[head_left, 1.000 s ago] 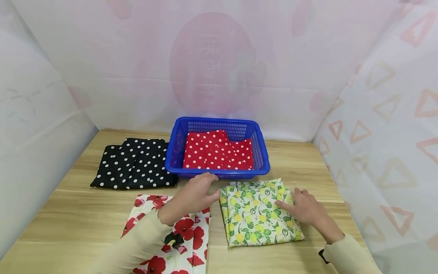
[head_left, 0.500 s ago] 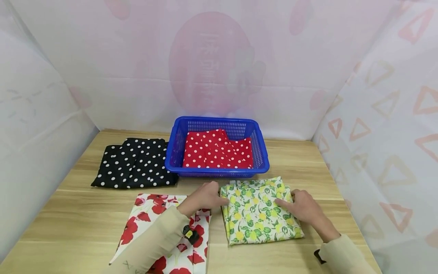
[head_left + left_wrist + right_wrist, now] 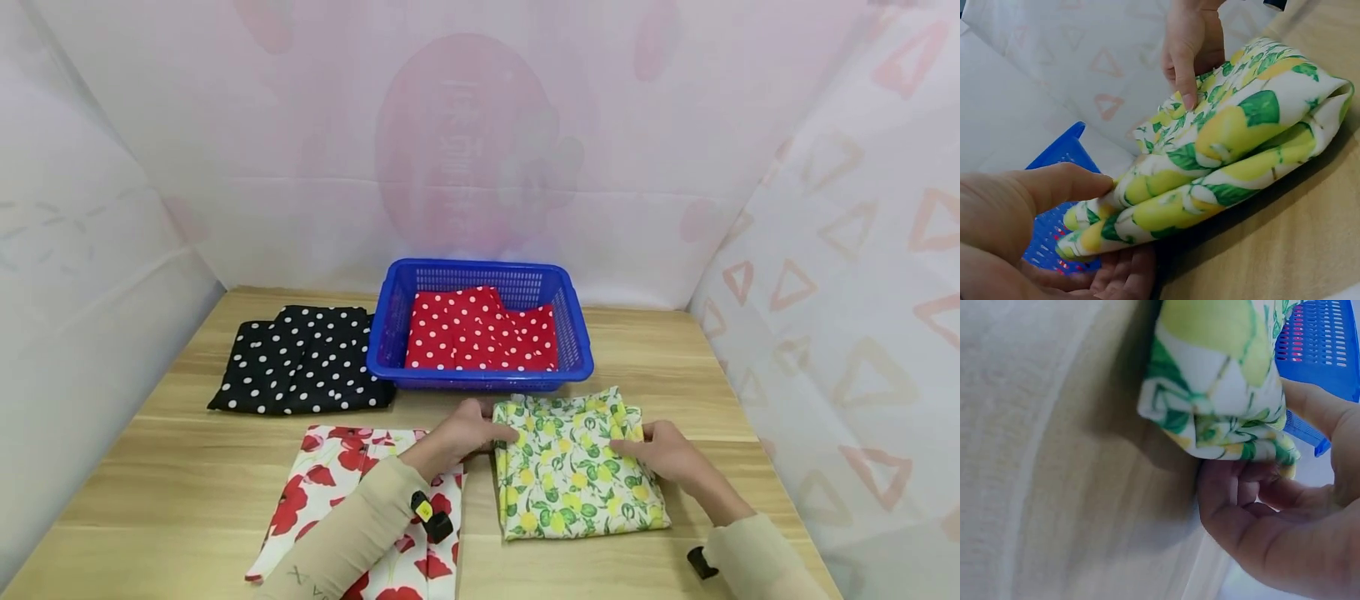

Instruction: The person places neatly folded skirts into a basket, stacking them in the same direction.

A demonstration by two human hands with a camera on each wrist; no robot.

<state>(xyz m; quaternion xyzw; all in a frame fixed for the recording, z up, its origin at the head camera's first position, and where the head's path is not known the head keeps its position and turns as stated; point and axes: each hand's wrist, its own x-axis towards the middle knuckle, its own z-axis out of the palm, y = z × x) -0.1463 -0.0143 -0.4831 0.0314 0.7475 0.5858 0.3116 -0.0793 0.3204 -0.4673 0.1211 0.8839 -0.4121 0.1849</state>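
A folded cloth (image 3: 573, 475) printed with yellow lemons and green leaves lies in front of the blue basket in the head view. My left hand (image 3: 461, 435) holds its left edge. Thumb on top and fingers underneath, that grip shows up close in the left wrist view, with the cloth's layered folds (image 3: 1166, 206) between. At the opposite edge, my right hand (image 3: 670, 454) pinches the fabric, its fingers (image 3: 1229, 506) curled below the fold in the right wrist view. A dark shadow runs beneath the lemon cloth in both wrist views.
Behind the cloth stands a blue plastic basket (image 3: 577, 358) with a red polka-dot cloth (image 3: 480, 333) inside. A black polka-dot cloth (image 3: 300, 362) lies left of it, touching its side. Under my left forearm is a white cloth with red poppies (image 3: 300, 492). Printed white sheets (image 3: 300, 150) enclose the wooden table (image 3: 150, 500).
My left hand has come down and right from near the basket's front and taken hold of the lemon cloth's left edge. My right hand stays at the right edge, its fingers now tucked under.
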